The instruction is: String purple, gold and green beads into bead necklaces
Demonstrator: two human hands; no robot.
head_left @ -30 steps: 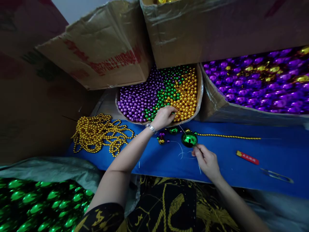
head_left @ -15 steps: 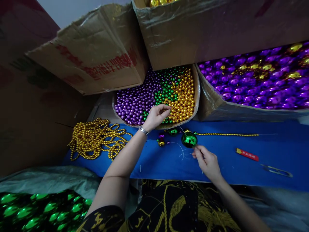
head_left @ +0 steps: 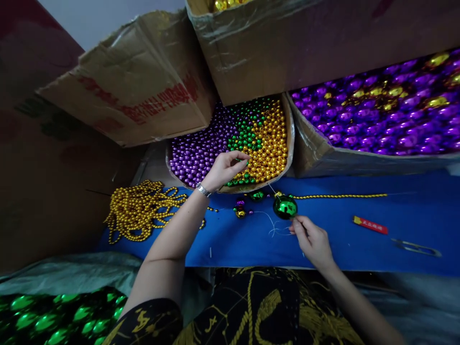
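My left hand (head_left: pixel 228 168), with a watch at its wrist, is over the box of small purple, green and gold beads (head_left: pixel 273 143). Its thumb and forefinger are pinched; what they hold is too small to make out. On the right, my right hand (head_left: pixel 311 239) pinches a thin thread (head_left: pixel 287 231) just below a large shiny green ball (head_left: pixel 285 207). A string of small gold beads (head_left: pixel 341 196) runs right from the ball. Small purple and gold balls (head_left: pixel 240 209) lie left of it on the blue cloth.
A heap of gold bead strings (head_left: pixel 138 211) lies at left. A red-and-yellow cutter (head_left: pixel 370 225) and thread snips (head_left: pixel 416 247) lie at right. Cardboard boxes (head_left: pixel 143 91) stand behind; one holds purple balls (head_left: pixel 395 115). Green balls (head_left: pixel 46 318) show at lower left.
My left hand has shifted slightly left over the beads, fingers still pinched. The green ball and my right hand appear slightly farther right. The view has shifted a little.
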